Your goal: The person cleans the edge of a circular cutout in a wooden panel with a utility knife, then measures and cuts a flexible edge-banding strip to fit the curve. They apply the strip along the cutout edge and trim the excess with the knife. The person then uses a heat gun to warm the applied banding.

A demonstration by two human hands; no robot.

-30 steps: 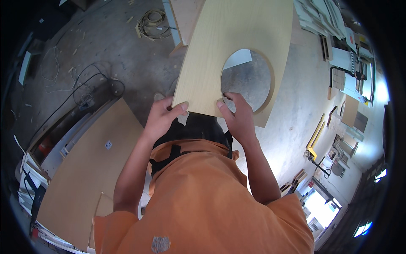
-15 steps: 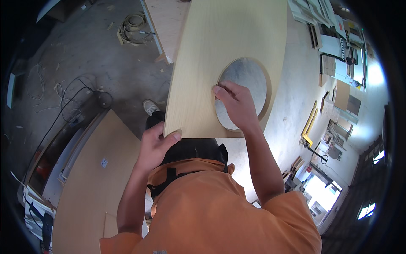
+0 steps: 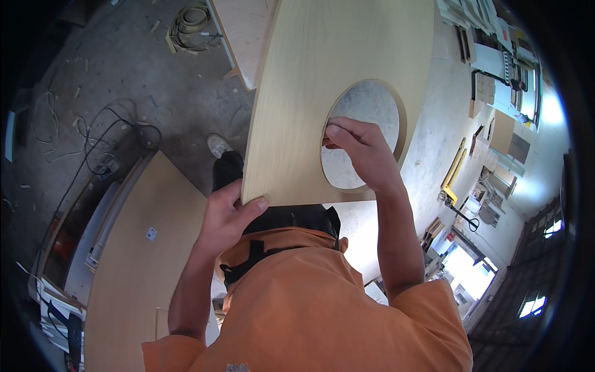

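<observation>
A pale wood-grain panel (image 3: 297,80) stretches away in front of me, with a large round hole (image 3: 362,161) near its close end. My left hand (image 3: 226,214) grips the panel's near left corner, thumb on the top face and fingers hidden below. At the left rim of the hole, my right hand (image 3: 365,149) is closed in a pinch. Its fingertips are at the cut edge, partly inside the opening. Whether a small thing is between those fingers is hidden.
Another brown board (image 3: 145,248) lies at lower left. Black cable (image 3: 114,111) and a coiled strip (image 3: 189,28) are on the grey floor. A second panel (image 3: 245,37) stands beside the far left edge. A yellow pallet truck (image 3: 455,170) and stacked boards (image 3: 489,56) are at right.
The panel and my right hand appear slightly farther right in the view. My right hand remains pinched at the hole's left rim, and my left hand keeps its corner grip.
</observation>
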